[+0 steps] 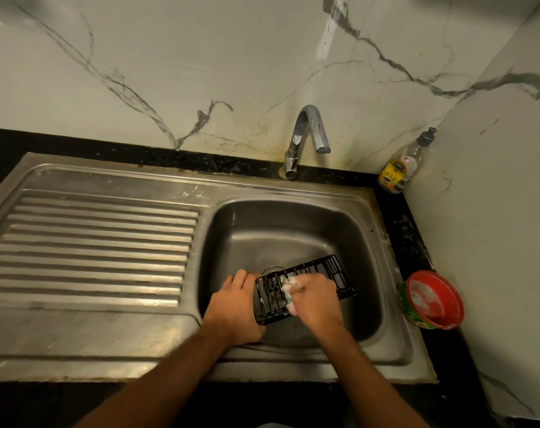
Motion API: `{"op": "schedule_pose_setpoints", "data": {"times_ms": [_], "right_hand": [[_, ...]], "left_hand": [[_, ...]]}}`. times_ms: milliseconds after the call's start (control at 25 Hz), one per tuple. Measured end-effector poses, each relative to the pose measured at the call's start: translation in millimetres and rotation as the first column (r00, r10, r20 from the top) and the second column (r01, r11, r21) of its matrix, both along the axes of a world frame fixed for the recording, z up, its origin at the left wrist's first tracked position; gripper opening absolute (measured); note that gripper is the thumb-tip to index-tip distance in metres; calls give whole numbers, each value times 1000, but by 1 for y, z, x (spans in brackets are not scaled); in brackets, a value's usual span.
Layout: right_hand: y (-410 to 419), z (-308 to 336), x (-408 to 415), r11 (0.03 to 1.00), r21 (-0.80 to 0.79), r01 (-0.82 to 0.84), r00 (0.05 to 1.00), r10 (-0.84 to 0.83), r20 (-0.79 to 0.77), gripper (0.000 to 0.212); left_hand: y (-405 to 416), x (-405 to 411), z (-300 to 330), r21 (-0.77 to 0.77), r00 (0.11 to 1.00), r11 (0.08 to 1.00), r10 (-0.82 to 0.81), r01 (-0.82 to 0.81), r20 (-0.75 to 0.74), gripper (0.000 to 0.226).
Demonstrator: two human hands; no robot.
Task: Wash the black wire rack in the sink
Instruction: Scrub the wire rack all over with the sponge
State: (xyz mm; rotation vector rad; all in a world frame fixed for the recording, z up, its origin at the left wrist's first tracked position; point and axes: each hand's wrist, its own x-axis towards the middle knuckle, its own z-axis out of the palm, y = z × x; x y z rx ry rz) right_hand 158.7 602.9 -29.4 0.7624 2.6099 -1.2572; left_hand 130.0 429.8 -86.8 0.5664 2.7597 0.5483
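Note:
The black wire rack (333,273) is held over the steel sink basin (293,223), tilted, its right end toward the basin's middle. My left hand (236,307) grips the rack's left end, fingers curled over its edge. My right hand (316,299) holds a pale soapy scrub pad (288,288) and presses it against the rack's wires near its middle. Foam clings to the wires by the pad. The drain shows just behind the rack.
A chrome tap (305,137) stands behind the basin with no water running. The ribbed drainboard (92,245) lies to the left. A dish soap bottle (401,166) sits in the back right corner, and a red tub of cleaning paste (432,299) stands beside the basin's right rim.

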Motion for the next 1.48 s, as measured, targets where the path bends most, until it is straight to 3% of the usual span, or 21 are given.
{"op": "schedule_pose_setpoints", "data": {"times_ms": [80,160,240,320,560,720,880,1000,1120,1200,1400,1480], "right_hand": [[6,10,4,996,-26,81,985,-84,-153,14],[21,12,-3,997,63,53,970,-36,-242,13],[30,4,-10,956,265,-127,970,176,-170,19],[26,-8,-8,882,369,-293,938,340,-67,21],[35,2,9,825,326,-462,887,433,162,16],[36,-6,-14,875,376,-304,938,345,-43,22],[24,-31,2,813,417,-406,906,417,69,28],[37,-19,13,829,357,-430,898,434,74,31],[57,-8,1,882,422,-209,957,274,-98,27],[63,-6,-6,896,432,-100,976,173,-131,23],[33,-8,-1,836,477,-271,943,331,-45,24],[33,-5,-3,871,454,-186,959,261,-107,27]], "left_hand": [[0,0,0,4,1000,1000,5,-5,5,89],[0,-1,0,-1,1000,1000,-23,23,10,89],[0,-4,0,-7,998,998,-55,55,11,89],[0,-3,-2,-10,998,999,-53,53,20,90],[1,-5,-3,-47,999,998,-38,39,25,93],[1,-4,-4,-52,1000,999,-16,17,18,92],[1,-2,-3,-55,999,998,31,-30,10,88],[1,-3,-3,-66,999,997,30,-28,21,87],[1,-3,-4,-42,999,998,37,-36,21,88],[1,-3,-4,-25,999,999,43,-43,15,88],[-1,-3,-1,-31,999,999,38,-37,24,88],[0,-3,0,-39,999,999,10,-8,39,92]]}}
